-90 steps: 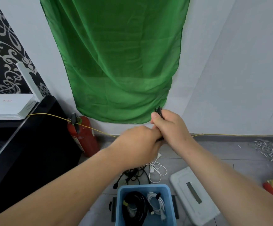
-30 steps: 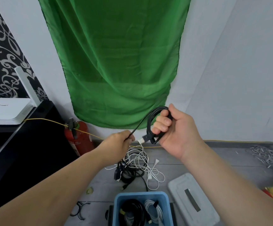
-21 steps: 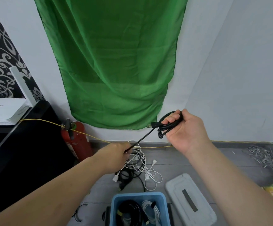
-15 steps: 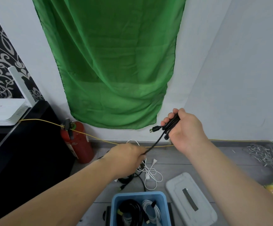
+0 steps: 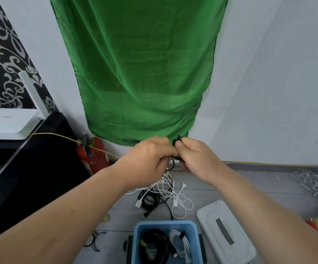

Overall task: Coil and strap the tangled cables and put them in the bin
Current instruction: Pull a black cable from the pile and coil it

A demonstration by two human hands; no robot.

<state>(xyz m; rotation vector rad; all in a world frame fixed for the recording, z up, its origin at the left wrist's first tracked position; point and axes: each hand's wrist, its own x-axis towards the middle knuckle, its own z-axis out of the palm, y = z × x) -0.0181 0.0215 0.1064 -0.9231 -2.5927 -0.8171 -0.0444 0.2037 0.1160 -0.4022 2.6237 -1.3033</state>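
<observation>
**Two hands hold a black cable above a floor tangle and a blue bin**

Seen from the person's head, looking forward and down. Both bare forearms reach in from the bottom edge and meet in the middle of the view. The left hand (image 5: 150, 159) and the right hand (image 5: 194, 157) are pressed close together, the fingers of each curled round a black cable (image 5: 178, 139). A short piece of it pokes up above the right thumb, and a small loop shows in the gap between the hands. How much of the cable is coiled cannot be told, as the hands cover it.

Below the hands, on the grey floor (image 5: 249, 183), lies a tangle (image 5: 163, 191) of thin white and thicker black cables with loose plugs. Nearer the person stands the blue bin (image 5: 165, 224), which holds a black coil (image 5: 154, 246) and a white coil (image 5: 182, 243) side by side. Just right of the bin lies a grey lid (image 5: 224, 231).

A green cloth (image 5: 141, 69) hangs on the white wall behind. At the left, a white router (image 5: 7, 124) sits on a black table (image 5: 30, 168), with a red fire extinguisher (image 5: 94, 157) beside it. A thin yellow wire (image 5: 59, 135) runs from the router along the foot of the wall.
</observation>
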